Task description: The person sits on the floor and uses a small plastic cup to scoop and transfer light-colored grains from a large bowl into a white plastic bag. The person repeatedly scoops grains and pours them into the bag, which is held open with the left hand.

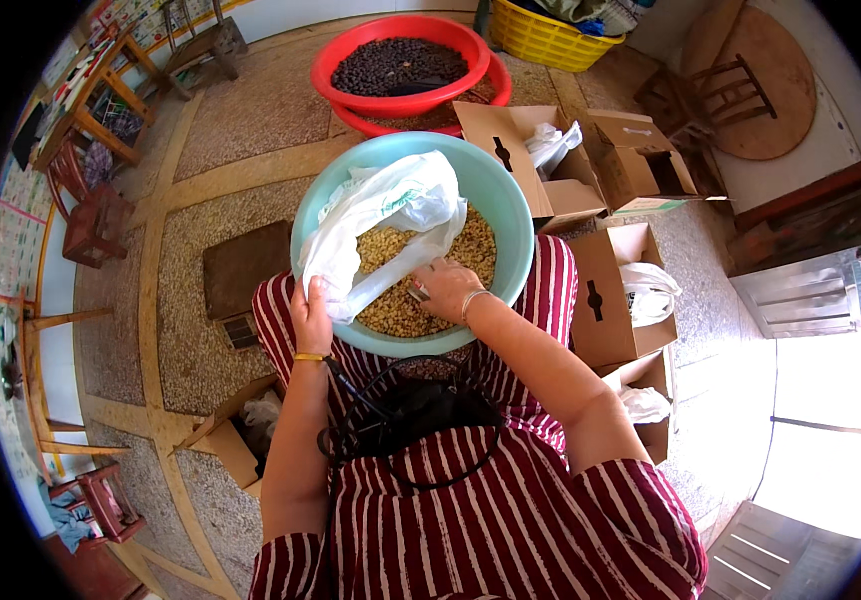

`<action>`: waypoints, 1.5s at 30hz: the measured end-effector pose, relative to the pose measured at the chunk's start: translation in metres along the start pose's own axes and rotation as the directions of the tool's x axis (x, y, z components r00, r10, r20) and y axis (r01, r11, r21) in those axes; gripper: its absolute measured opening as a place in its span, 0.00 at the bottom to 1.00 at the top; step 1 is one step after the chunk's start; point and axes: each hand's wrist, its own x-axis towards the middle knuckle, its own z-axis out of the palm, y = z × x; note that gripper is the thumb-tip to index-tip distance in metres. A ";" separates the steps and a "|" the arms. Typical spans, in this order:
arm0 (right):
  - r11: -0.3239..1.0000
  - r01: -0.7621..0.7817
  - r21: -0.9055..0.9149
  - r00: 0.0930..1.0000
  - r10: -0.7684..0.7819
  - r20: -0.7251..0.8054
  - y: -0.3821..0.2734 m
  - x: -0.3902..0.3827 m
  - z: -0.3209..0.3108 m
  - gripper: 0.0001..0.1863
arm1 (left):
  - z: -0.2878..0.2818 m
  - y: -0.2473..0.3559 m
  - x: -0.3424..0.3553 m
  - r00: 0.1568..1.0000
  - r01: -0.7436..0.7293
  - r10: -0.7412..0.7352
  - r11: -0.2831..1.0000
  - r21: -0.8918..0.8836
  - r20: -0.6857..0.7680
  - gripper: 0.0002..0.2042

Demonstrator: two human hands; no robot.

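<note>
Head view. A seated person in striped clothing (450,505) works over a light blue basin (513,225) placed between the knees; its underlying support cannot be made out. A layer of pale yellow kernels (476,248) covers the bottom of the basin. The white plastic bag (390,195) lies within the basin, mostly in its left and far parts, its mouth spread wide; kernels show through the opening, though whether these are inside the bag cannot be told. The left hand (312,312), with a yellow band (312,357) at the wrist, grasps the near left edge of the bag at the rim of the basin. The right hand (445,290), with a bracelet (471,301), reaches down with bent fingers among the kernels beside the bag's near edge; whether it has closed on any kernels cannot be told.

Surroundings: beyond the basin, a red basin (324,72) of dark round pieces (400,65) sits over a second red basin (501,88). Farther back stands a yellow basket (550,38). To the right, open cardboard boxes (598,285) contain white bags (650,290). A round wooden board (792,85) leans at the far right wall.
</note>
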 end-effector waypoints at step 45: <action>0.970 0.234 0.069 0.706 -0.121 -0.697 -0.014 0.049 -0.009 0.21 | 0.005 0.003 -0.004 0.994 0.088 -0.076 0.984 0.154 -0.083 0.18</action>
